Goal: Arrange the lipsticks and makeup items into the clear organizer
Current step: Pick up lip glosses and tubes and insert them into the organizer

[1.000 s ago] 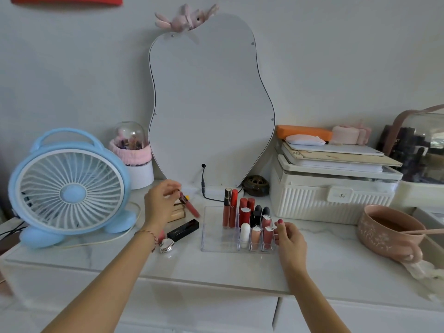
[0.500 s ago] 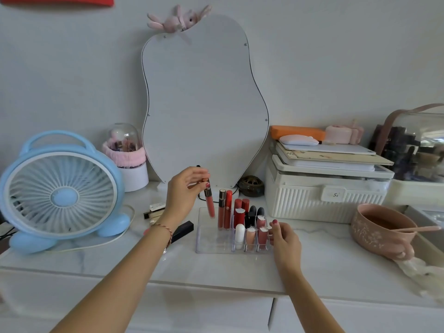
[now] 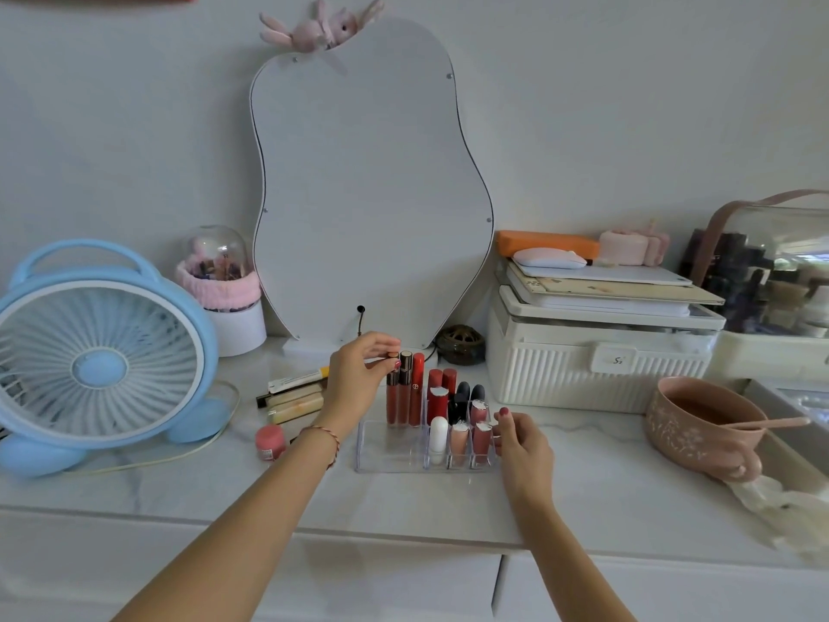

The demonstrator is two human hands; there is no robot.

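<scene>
From the head camera, a white marble-patterned counter (image 3: 596,478) is running along a pale grey wall, with white drawer fronts showing below its front edge. A pear-shaped mirror (image 3: 372,195) is leaning against the wall, a pink plush rabbit (image 3: 314,26) perched on its top. A blue fan (image 3: 96,365) is standing at the left, and a white ribbed storage box (image 3: 596,374) at the right is carrying stacked flat items; a small tab on its front is reading something like "S2". A pink bowl (image 3: 700,424) with a spoon in it is sitting further right.

The clear organizer (image 3: 426,446) is resting on the counter in front of the mirror, already holding upright lipsticks in its small right-hand slots and three tall tubes in its back left part. The left hand (image 3: 359,379) is pinching the cap of the leftmost tall lip gloss (image 3: 392,397), its fingers closed on it as the tube is standing in the organizer. The right hand (image 3: 525,446) is touching the organizer's right end with its fingers curled loosely, gripping nothing that can be made out. A few tubes (image 3: 296,392) and a small pink jar (image 3: 270,442) are lying on the counter left of the organizer.
</scene>
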